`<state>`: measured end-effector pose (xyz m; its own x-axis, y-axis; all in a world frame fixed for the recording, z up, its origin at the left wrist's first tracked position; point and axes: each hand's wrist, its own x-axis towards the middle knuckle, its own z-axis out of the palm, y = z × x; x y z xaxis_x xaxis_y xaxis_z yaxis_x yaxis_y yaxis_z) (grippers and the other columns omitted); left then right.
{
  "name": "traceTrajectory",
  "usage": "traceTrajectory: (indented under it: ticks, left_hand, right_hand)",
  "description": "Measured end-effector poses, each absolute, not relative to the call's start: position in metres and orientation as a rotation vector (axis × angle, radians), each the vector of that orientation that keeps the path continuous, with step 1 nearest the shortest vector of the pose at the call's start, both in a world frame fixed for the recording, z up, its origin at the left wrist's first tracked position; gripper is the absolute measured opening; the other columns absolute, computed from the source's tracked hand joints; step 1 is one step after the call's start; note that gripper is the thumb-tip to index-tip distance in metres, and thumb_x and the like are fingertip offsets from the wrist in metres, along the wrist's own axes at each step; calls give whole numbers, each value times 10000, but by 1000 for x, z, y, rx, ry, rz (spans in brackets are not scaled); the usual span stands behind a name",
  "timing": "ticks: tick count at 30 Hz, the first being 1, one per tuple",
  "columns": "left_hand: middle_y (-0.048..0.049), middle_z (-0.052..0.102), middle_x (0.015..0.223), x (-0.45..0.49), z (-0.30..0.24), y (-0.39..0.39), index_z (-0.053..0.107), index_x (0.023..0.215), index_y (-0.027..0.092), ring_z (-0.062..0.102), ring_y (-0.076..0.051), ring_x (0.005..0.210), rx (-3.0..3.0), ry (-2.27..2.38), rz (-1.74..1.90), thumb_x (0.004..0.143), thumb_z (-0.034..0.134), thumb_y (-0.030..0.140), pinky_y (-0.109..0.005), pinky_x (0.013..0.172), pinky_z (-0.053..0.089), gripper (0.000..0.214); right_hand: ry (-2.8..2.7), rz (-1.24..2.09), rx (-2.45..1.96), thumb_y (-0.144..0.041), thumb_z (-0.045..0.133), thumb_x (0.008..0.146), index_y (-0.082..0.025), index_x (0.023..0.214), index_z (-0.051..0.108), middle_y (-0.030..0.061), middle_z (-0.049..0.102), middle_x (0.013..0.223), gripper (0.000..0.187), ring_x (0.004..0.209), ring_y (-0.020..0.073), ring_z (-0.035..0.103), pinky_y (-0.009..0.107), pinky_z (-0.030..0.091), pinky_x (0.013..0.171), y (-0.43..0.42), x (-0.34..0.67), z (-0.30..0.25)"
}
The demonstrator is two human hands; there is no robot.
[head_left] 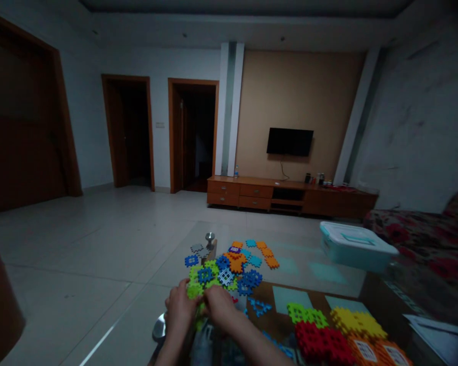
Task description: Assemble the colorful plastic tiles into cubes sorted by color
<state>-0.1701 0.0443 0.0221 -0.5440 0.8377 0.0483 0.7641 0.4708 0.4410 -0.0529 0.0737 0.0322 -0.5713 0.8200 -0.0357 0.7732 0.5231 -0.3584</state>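
Left hand against green tile

Tile pile blocking ahead of right hand — free glass tabletop farther right, then lidded box

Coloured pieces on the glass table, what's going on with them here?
A person has the left hand and right hand close together at some green pieces on the table; their exact grip is hidden. Blue pieces lie on and beside the green ones, with orange pieces just beyond. Off to the right are a red stack and a yellow stack, with a lidded box farther back.
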Motion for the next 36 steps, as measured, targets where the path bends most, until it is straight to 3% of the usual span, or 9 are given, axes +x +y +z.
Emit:
traceTrajectory:
  ticks: [4,7,11,16,21,27,32,36]
  left_hand:
    - [-114,564,1240,-149,23,63,483,1228,184,528,-256,1190,1575,2401,1131,762,526,188,-394,1010,411,468]
    - [-69,584,1174,-112,16,79,510,1192,212,542,-249,1167,1739,2112,1250,691,576,170,-390,1019,422,507]
    - [-75,585,1189,-51,3,94,515,1217,192,528,-242,1196,1811,1832,1136,640,615,132,-374,1029,417,588]
    - [-103,595,1257,6,-6,106,558,1194,174,537,-241,1191,1851,1525,913,541,676,48,-344,1039,407,676]
    - [-58,642,1207,41,-8,119,619,1117,243,568,-236,1139,1893,1410,825,518,702,36,-354,1009,435,639]
    - [-103,655,1190,57,-12,123,617,1146,176,585,-233,1110,1885,1316,715,532,720,79,-333,971,451,630]
    - [-83,657,1195,54,-9,119,606,1158,209,577,-223,1129,1861,1304,673,618,634,96,-355,974,448,552]
    - [-85,631,1236,54,-9,117,611,1148,201,552,-231,1157,1889,1363,656,589,585,48,-368,1000,423,580]
  right_hand:
    - [-2483,531,-1377,-217,670,772,-184,878,697,58,731,944,115,874,198,643,234,410,676,81,-4,48]
    - [-2324,509,-1398,-160,577,818,-176,931,661,56,719,965,142,888,177,630,225,405,707,86,59,61]
    - [-2033,531,-1513,-123,540,809,-185,1010,636,44,723,935,231,877,170,638,219,417,743,98,155,65]
    - [-2004,438,-1777,-76,530,762,-162,893,699,87,730,947,231,912,212,638,259,411,768,114,229,53]
    - [-2051,537,-1830,-62,538,727,-167,865,735,84,746,890,262,851,201,654,244,407,706,126,241,41]
    - [-2103,609,-1872,-31,516,698,-154,900,752,96,761,893,333,846,199,676,236,427,709,129,243,39]
    - [-2127,601,-1947,-25,525,680,-128,891,761,150,757,938,333,910,265,683,285,457,742,128,246,41]
    - [-2161,594,-1976,-14,519,698,-124,913,760,167,747,990,341,966,276,680,303,467,794,124,242,44]
